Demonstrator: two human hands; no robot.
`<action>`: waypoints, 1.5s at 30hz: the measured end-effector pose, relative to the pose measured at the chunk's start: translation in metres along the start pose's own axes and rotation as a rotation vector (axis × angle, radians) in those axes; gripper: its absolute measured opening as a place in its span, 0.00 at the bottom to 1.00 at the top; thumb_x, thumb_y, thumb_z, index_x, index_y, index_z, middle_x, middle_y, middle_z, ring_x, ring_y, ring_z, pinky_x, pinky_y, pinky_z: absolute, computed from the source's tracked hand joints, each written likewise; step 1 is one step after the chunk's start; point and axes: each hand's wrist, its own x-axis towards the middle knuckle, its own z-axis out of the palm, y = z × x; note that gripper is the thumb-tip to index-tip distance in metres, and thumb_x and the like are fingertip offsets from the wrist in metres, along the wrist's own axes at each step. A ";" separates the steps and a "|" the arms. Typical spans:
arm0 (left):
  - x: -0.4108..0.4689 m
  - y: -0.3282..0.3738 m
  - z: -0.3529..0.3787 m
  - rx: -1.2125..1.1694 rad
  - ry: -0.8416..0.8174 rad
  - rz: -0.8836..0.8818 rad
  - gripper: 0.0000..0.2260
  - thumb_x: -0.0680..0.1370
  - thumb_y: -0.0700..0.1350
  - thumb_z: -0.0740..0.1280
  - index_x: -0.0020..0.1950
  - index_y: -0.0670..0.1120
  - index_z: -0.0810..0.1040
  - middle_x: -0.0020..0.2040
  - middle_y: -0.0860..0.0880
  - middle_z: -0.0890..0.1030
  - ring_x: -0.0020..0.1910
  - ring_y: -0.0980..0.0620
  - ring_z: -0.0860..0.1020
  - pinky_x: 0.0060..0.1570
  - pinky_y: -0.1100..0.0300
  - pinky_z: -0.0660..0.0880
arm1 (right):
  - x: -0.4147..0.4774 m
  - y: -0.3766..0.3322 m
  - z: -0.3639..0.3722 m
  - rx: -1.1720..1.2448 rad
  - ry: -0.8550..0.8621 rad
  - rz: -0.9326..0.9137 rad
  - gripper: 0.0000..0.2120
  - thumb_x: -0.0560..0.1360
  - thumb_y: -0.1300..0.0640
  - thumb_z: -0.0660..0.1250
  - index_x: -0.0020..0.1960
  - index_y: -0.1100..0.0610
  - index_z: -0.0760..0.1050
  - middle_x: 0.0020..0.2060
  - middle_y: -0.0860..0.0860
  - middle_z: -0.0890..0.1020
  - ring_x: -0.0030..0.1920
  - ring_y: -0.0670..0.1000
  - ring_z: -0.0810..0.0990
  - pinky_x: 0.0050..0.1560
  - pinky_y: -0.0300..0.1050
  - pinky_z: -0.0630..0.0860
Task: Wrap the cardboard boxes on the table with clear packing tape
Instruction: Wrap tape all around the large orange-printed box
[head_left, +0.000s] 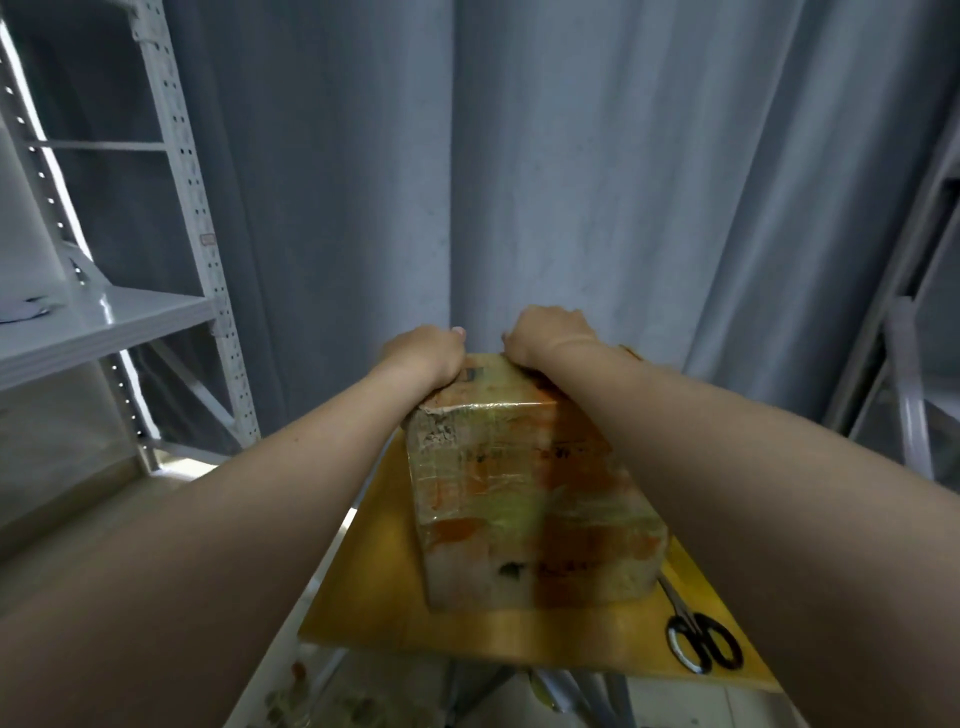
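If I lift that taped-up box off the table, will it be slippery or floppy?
Probably a bit slick: the box looks glossy, taped all over. It likely stays stiff, since its edges look square and its sides flat. It seems unlikely to roll or tip, resting on a broad face on the table.

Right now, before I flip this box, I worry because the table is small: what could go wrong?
1. The scissors lie beside the cardboard box, at its near right corner and close to the edge of the table. Turning the box may sweep them off.
2. The left hand and right hand both hold only the far end, and the tape looks glossy, so the grip might slip.
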 end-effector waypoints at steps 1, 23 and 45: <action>-0.007 0.001 -0.003 -0.025 0.005 -0.022 0.27 0.85 0.56 0.49 0.68 0.39 0.78 0.69 0.36 0.76 0.65 0.36 0.76 0.60 0.49 0.73 | -0.007 0.013 -0.006 -0.046 -0.007 0.068 0.23 0.83 0.43 0.58 0.72 0.54 0.73 0.72 0.58 0.74 0.73 0.65 0.68 0.72 0.63 0.63; -0.154 -0.027 0.020 -0.336 0.143 -0.191 0.18 0.77 0.54 0.61 0.52 0.41 0.81 0.54 0.40 0.83 0.55 0.34 0.80 0.50 0.51 0.75 | -0.141 0.102 0.009 0.135 0.181 0.031 0.19 0.81 0.48 0.62 0.61 0.60 0.81 0.61 0.61 0.82 0.61 0.64 0.81 0.60 0.53 0.76; -0.089 -0.033 0.059 -0.261 -0.030 -0.026 0.23 0.84 0.48 0.56 0.80 0.50 0.64 0.80 0.47 0.65 0.79 0.42 0.62 0.78 0.51 0.56 | -0.143 -0.002 0.082 -0.021 -0.070 -0.229 0.24 0.85 0.46 0.49 0.79 0.51 0.59 0.77 0.59 0.59 0.75 0.71 0.56 0.71 0.64 0.63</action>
